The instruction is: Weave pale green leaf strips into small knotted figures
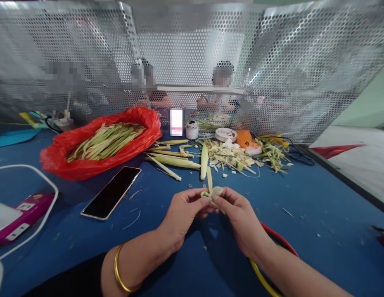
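Between my two hands, above the near middle of the table, is a pale green corn husk strip (209, 180), bent into a small loop with one end pointing up. My left hand (192, 203) pinches it from the left between thumb and fingers. From the other side my right hand (231, 204) grips the same strip, its thumb close to my left thumb. Fingers cover part of the strip. Just beyond lies a whole green husk (204, 161), with more long husks (176, 161) to its left.
A red plastic bag (117, 167) full of husk strips stands at left, behind a phone (111, 193). A purple power strip (24, 218) with a white cable is at far left. Husk scraps (231, 154), a white jar (192, 130) and an orange packet (245, 139) lie before a perforated metal screen (186, 49).
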`<action>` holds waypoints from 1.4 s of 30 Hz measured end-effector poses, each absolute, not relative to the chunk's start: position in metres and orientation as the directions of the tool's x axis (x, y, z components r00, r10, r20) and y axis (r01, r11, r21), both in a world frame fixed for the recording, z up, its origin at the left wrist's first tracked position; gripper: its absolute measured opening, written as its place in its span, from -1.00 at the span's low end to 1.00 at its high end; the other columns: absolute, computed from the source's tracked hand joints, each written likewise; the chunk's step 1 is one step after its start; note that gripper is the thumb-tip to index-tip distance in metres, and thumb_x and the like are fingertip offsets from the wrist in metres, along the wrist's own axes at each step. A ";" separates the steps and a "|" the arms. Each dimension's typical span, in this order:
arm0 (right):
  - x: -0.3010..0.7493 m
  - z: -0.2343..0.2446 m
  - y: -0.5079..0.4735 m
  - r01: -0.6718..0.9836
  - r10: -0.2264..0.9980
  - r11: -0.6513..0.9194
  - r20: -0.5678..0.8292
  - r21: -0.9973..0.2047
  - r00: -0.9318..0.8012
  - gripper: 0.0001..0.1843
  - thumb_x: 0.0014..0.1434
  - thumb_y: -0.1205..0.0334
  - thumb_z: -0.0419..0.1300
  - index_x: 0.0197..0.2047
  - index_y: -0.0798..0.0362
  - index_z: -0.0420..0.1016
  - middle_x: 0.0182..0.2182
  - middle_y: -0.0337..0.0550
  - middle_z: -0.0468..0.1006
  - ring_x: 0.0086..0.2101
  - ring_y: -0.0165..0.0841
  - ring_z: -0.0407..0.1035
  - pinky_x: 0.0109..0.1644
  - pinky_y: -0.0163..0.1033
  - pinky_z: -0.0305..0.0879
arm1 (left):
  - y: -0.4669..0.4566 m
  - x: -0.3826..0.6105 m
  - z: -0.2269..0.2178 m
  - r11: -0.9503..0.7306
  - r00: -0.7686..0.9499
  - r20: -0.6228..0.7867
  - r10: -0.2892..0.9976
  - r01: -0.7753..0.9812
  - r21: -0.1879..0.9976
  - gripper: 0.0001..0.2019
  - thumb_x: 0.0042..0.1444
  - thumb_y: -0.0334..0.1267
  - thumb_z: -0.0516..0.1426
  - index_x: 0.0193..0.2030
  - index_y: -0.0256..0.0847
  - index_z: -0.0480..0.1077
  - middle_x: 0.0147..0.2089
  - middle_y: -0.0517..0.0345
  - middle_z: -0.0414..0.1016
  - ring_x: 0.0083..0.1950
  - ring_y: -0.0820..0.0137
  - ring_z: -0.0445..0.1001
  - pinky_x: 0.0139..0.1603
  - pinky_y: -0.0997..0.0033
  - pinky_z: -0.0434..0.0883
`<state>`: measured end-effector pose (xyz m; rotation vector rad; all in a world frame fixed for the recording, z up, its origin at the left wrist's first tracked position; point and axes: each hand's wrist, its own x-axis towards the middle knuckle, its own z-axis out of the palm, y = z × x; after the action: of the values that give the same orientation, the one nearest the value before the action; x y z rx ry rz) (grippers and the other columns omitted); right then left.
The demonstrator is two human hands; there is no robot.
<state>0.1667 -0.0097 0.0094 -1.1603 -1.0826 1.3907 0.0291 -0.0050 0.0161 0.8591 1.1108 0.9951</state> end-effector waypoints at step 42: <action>0.183 0.011 0.000 0.333 0.990 0.066 0.020 -0.940 -0.140 -0.78 0.22 0.08 0.11 -0.16 0.05 0.35 -0.51 -0.20 0.54 -0.55 -0.33 0.43 -0.47 -0.25 0.30 | 0.004 0.022 0.021 0.428 0.172 -0.399 0.901 -0.196 0.882 -0.81 -0.06 -0.34 0.28 -0.26 -0.34 0.52 -0.48 0.13 0.53 -0.47 0.49 0.46 -0.37 0.52 0.41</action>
<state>0.1829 -0.0002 0.0107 -1.3571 -1.5851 1.0923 0.0216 0.0036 0.0214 0.7882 1.1258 0.9050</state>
